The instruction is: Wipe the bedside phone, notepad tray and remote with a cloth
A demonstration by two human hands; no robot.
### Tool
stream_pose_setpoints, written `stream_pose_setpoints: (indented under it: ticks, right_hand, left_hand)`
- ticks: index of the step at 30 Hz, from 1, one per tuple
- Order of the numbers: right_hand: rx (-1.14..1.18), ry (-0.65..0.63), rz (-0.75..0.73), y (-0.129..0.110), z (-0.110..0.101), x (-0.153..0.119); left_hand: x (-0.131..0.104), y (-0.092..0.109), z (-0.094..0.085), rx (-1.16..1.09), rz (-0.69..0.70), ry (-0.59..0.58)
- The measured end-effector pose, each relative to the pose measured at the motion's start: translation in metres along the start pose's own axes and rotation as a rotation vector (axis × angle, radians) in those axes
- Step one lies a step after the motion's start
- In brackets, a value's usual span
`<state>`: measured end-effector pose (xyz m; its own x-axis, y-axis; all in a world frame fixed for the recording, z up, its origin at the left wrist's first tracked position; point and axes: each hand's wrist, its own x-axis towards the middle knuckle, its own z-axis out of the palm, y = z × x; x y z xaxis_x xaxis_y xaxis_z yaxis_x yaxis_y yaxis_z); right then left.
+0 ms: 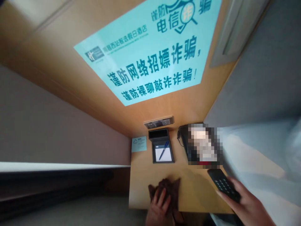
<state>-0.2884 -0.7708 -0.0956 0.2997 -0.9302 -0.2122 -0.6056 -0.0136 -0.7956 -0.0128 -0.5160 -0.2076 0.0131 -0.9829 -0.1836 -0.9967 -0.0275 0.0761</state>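
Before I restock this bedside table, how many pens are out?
1: a blue pen lies slantwise on the notepad in the black tray behind the cloth; others may be hidden.

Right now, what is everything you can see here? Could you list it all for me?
wooden bedside table: one, light brown, centre, between a grey wall and a bed
cloth: one, dark brown, on the table's near edge, under the left hand
remote control: one, black with buttons, held over the table's right side
notepad tray: one, black, at the back of the table, white paper inside
pen: one, blue, lying on the paper
small card: one, pale blue, left of the tray
telephone: one, black, back right, partly blurred out
socket panel: one, silver, on the wooden wall
poster: one, turquoise with dark lettering, on the wooden wall
bed: one, white, at right
left hand: pressing on the cloth
right hand: gripping the remote control
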Motion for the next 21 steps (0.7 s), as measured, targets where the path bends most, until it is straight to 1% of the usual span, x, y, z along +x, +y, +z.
stream_pose_setpoints:
  ticks: [1, 2, 3, 4, 5, 6, 7, 8, 10, 12, 13, 16, 19, 21]
  right_hand:
    - [0.083, -0.021, -0.026, -0.03, 0.011, 0.018]
    - [0.171, -0.063, -0.06, -0.059, 0.024, 0.037]
    - [0.269, -0.074, -0.09, -0.086, 0.039, 0.055]
    - [0.39, -0.108, -0.103, -0.111, 0.055, 0.072]
    - [0.463, -0.137, -0.133, -0.133, 0.071, 0.089]
    - [0.514, -0.153, -0.161, -0.153, 0.089, 0.104]
    - [0.555, -0.157, -0.178, -0.169, 0.106, 0.119]
    - [0.574, -0.155, -0.193, -0.183, 0.122, 0.132]
    - [0.583, -0.136, -0.204, -0.2, 0.149, 0.155]
    - [0.552, -0.104, -0.209, -0.206, 0.169, 0.173]
    - [0.524, -0.088, -0.205, -0.207, 0.175, 0.18]
    - [0.411, -0.077, -0.172, -0.206, 0.182, 0.195]
    - [0.337, -0.147, -0.144, -0.208, 0.175, 0.201]
    - [0.32, -0.202, -0.137, -0.215, 0.167, 0.2]
  left_hand:
    - [-0.01, -0.016, 0.0, -0.005, -0.111, -0.01]
    - [-0.015, -0.027, 0.001, -0.003, -0.249, 0.002]
    - [-0.017, -0.032, 0.003, 0.0, -0.406, 0.029]
    - [-0.015, -0.032, 0.006, 0.004, -0.569, 0.072]
    - [-0.012, -0.03, 0.01, 0.011, -0.709, 0.129]
    - [-0.007, -0.027, 0.014, 0.019, -0.807, 0.19]
    - [-0.003, -0.023, 0.019, 0.017, -0.866, 0.246]
    - [0.0, -0.021, 0.024, 0.003, -0.889, 0.294]
    - [0.003, -0.021, 0.033, -0.044, -0.85, 0.376]
    - [0.001, -0.025, 0.043, -0.082, -0.798, 0.479]
    - [0.0, -0.028, 0.048, -0.093, -0.785, 0.534]
    - [0.001, -0.031, 0.063, -0.099, -0.797, 0.677]
    - [0.009, -0.026, 0.072, -0.095, -0.818, 0.825]
    - [0.015, -0.021, 0.072, -0.111, -0.846, 0.895]
